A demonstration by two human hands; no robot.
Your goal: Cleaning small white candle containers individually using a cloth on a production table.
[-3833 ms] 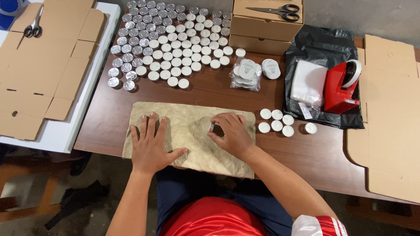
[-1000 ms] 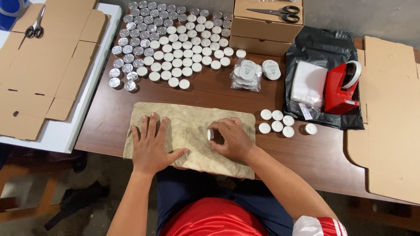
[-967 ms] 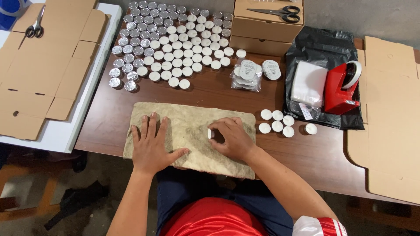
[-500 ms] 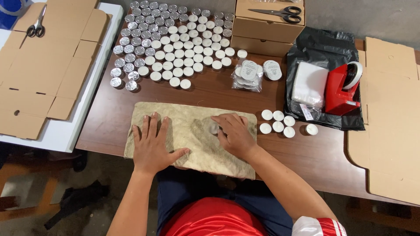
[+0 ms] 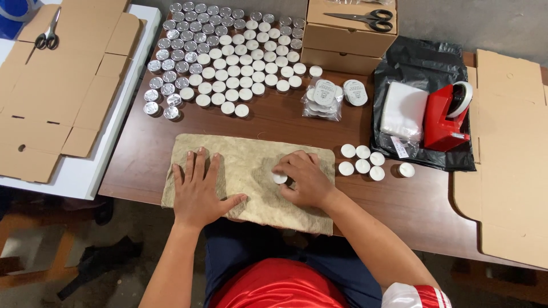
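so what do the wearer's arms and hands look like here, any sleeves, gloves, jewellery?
Both hands are bare: no gloves, rings or watch visible on the left hand or the right hand. Both forearms are uncovered. Only a short sleeve shows on the right upper arm, white with red stripes, on a red shirt. The left sleeve is out of view.

cloth (image 5: 240,165): mottled tan-beige, under both hands
tealight (image 5: 279,178): white, in the right hand's (image 5: 305,179) fingertips
loose tealights (image 5: 361,161): white, right of the grip
massed tealights (image 5: 225,57): white tops, silver cups, beyond the grip
tape dispenser (image 5: 445,117): red
bag (image 5: 425,74): black
table (image 5: 411,199): dark brown
flat cardboard (image 5: 63,85): plain tan
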